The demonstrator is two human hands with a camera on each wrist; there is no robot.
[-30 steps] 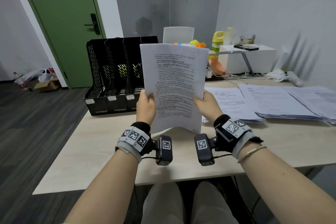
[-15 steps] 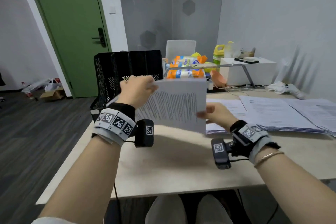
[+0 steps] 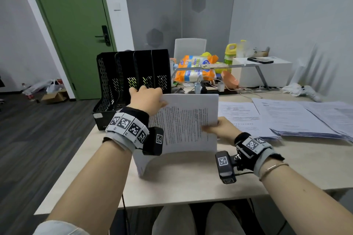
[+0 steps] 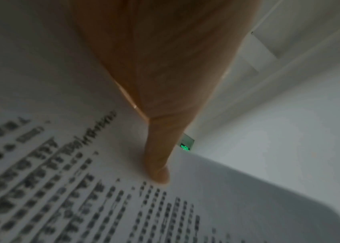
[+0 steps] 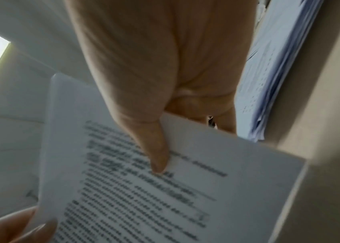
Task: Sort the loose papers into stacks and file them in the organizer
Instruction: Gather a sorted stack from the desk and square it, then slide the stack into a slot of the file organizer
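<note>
A stack of printed papers point(image 3: 187, 122) is held sideways above the table's middle, its lower edge curling down. My left hand point(image 3: 147, 99) grips the stack's upper left corner, thumb on the printed face point(image 4: 156, 172). My right hand point(image 3: 219, 129) pinches the right edge, thumb on top point(image 5: 158, 161) and fingers behind. The black mesh organizer point(image 3: 133, 82), with several upright slots, stands at the table's back left, just beyond my left hand. The slot interiors are mostly hidden.
Spread stacks of printed sheets point(image 3: 286, 118) cover the table's right side. Behind them are a white box point(image 3: 265, 70) with a phone, a metal stand, snack bags point(image 3: 193, 68) and a green bottle. A white chair and a green door point(image 3: 76, 25) stand further back.
The stack went from upright in front of me to turned sideways and lower. My left hand shifted from the sheet's left edge up to its top corner near the organizer.
</note>
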